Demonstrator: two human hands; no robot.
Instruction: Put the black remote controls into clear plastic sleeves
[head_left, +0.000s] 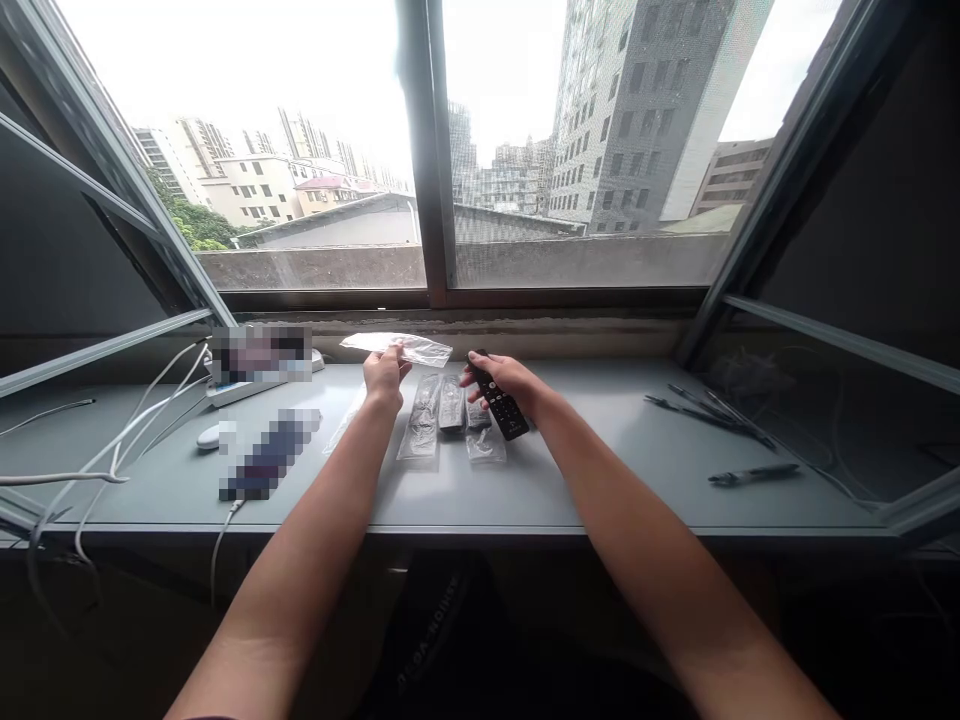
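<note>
From the head cam, left hand (384,378)'s pinching a crinkly clear plastic bag (426,350) just left of centre frame, right hand (511,376)'s gripping a slim black button-covered remote (504,408) just right of centre, and some clear plastic packets (421,418) lie mid-frame on the pale grey tabletop (600,420).

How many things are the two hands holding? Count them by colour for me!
Black: 1, the remote control in the right hand
Clear: 1, the plastic bag in the left hand
Total: 2
</note>
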